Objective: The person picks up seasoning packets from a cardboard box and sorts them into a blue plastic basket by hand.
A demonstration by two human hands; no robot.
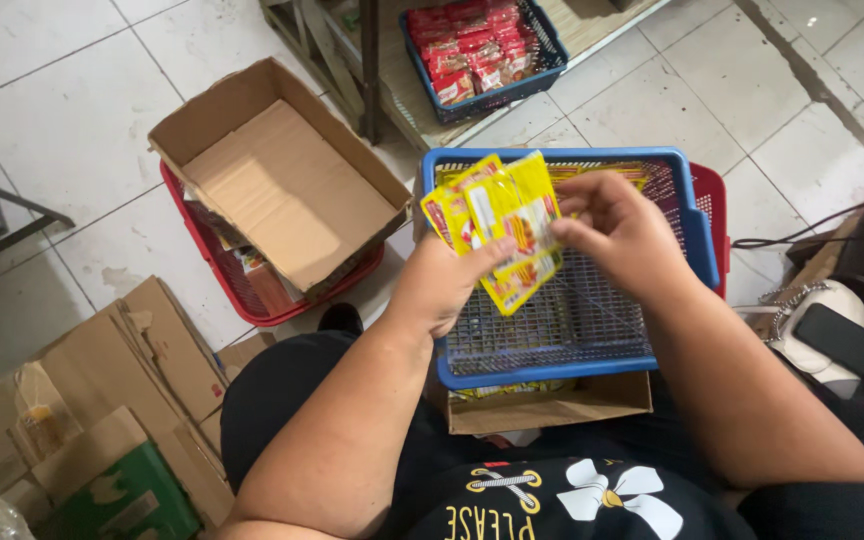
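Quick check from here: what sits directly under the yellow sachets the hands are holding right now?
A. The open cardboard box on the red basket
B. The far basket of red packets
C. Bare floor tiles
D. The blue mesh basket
D: both the left hand and right hand hold the yellow sachets over the blue mesh basket.

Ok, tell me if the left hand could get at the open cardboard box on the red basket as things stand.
Probably yes. The box lies open-topped on the left hand's own side, with nothing between them. But that hand is full of yellow sachets, which the right hand also pinches, so it would need freeing first.
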